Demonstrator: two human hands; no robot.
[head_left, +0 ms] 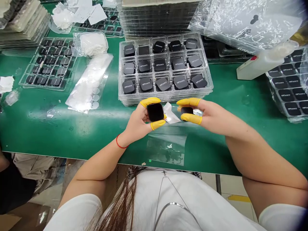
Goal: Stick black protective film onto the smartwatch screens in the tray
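Yellow finger cots cover fingertips on both hands. My left hand (141, 120) is closed around a glossy black smartwatch body (155, 112) with rounded corners, its dark face turned up. To its right, my right hand (209, 115) pinches a small dark piece (187, 111) between thumb and fingers; most of that piece is hidden. A crumpled white paper (171, 114) lies between the two hands. Just beyond them stands a clear plastic tray (166, 96) with black square pieces in its compartments, several lettered HiFuture. A clear film sheet (166, 149) lies nearer my body.
Another tray of black pieces (48, 64) sits at left, beside a sheet of round stickers (89, 85) and a bagged white bundle (93, 43). Stacked trays (156, 21) rise at the back. A white plastic bottle (264, 61) and another filled tray (288, 86) are at right.
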